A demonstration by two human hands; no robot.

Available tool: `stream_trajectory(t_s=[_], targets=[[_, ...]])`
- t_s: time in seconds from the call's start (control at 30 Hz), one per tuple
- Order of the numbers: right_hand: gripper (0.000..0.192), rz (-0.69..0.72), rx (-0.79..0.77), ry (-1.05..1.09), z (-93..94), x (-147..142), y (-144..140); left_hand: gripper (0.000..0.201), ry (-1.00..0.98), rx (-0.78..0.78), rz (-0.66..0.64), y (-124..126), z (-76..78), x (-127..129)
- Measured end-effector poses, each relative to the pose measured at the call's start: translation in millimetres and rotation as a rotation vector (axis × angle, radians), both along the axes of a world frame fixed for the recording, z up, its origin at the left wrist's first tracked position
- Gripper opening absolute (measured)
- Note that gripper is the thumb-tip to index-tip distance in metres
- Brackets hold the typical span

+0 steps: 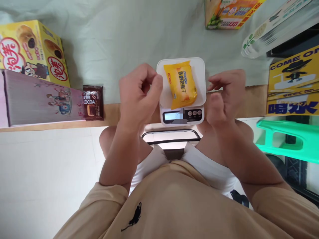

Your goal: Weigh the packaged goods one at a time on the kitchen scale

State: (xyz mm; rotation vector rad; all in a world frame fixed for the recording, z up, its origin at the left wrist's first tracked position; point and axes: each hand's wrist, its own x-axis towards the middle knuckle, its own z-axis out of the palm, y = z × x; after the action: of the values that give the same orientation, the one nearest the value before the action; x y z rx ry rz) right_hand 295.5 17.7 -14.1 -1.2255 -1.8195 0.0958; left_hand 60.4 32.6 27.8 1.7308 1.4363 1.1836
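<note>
A yellow packet of soap (181, 84) lies on the white platform of a small kitchen scale (161, 96), a little tilted to the left. The scale's lit display (171, 116) sits at the front, its reading too blurred to make out. At the scale's left edge is my left hand (139, 94), its fingers curled in and the thumb against the index finger, with nothing visible inside. My right hand (224, 96) is just right of the scale, thumb and fingers apart, holding nothing. Neither hand touches the soap packet.
On the left stand a yellow puff snack box (32, 49), a pink-grey box (47, 103) and a brown cocoa packet (93, 103). To the right are an orange box (229, 15), a clear plastic package (271, 33), a yellow box (294, 81) and a green stool (291, 139).
</note>
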Motion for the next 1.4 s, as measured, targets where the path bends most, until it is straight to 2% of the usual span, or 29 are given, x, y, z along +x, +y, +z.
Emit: stream_trajectory(t_s=[0.03, 0.1, 0.2, 0.3, 0.4, 0.57, 0.67, 0.8, 0.87, 1.03, 1.23, 1.3, 1.4], targets=[[0.046, -0.035, -0.023, 0.014, -0.7, 1, 1, 0.05, -0.017, 0.061, 0.015, 2, -3.5, -2], [0.046, -0.072, -0.037, 0.049, -2.3, 2, 1, 0.048, -0.05, 0.146, 0.029, 6, -11.8, -5], [0.036, -0.017, 0.01, 0.136, -4.7, 2, 2, 0.036, -0.068, 0.258, 0.066, 13, -22.1, -9], [0.035, -0.008, 0.004, 0.151, -8.0, 4, 3, 0.041, -0.036, 0.383, 0.049, 15, -22.4, -12], [0.045, -0.067, -0.062, 0.056, -12.5, 8, 3, 0.05, -0.042, 0.346, 0.011, 11, -15.1, -10], [0.05, -0.1, -0.064, 0.034, -14.0, 6, 1, 0.066, -0.157, 0.264, 0.119, 8, -8.6, -1], [0.048, -0.119, -0.033, 0.071, -9.2, 1, 0, 0.06, -0.085, 0.218, 0.121, 10, -13.8, 1], [0.041, -0.095, -0.011, 0.125, -4.6, -3, 2, 0.04, -0.114, 0.277, 0.102, 15, -24.6, -1], [0.038, -0.073, 0.001, 0.158, -4.3, -4, 2, 0.036, -0.148, 0.329, 0.064, 17, -26.7, -3], [0.038, -0.074, 0.02, 0.174, -4.6, -3, 2, 0.039, -0.197, 0.329, -0.085, 15, -23.4, -5], [0.043, -0.152, -0.041, 0.073, -3.2, -2, 6, 0.047, -0.281, 0.208, -0.093, 14, -27.7, -2], [0.04, -0.12, 0.01, 0.079, 0.9, -4, 7, 0.054, -0.247, 0.217, -0.13, 16, -29.6, -3], [0.027, -0.046, 0.128, -0.024, 14.2, -13, 6, 0.058, -0.153, 0.174, -0.099, 14, -27.9, -2]])
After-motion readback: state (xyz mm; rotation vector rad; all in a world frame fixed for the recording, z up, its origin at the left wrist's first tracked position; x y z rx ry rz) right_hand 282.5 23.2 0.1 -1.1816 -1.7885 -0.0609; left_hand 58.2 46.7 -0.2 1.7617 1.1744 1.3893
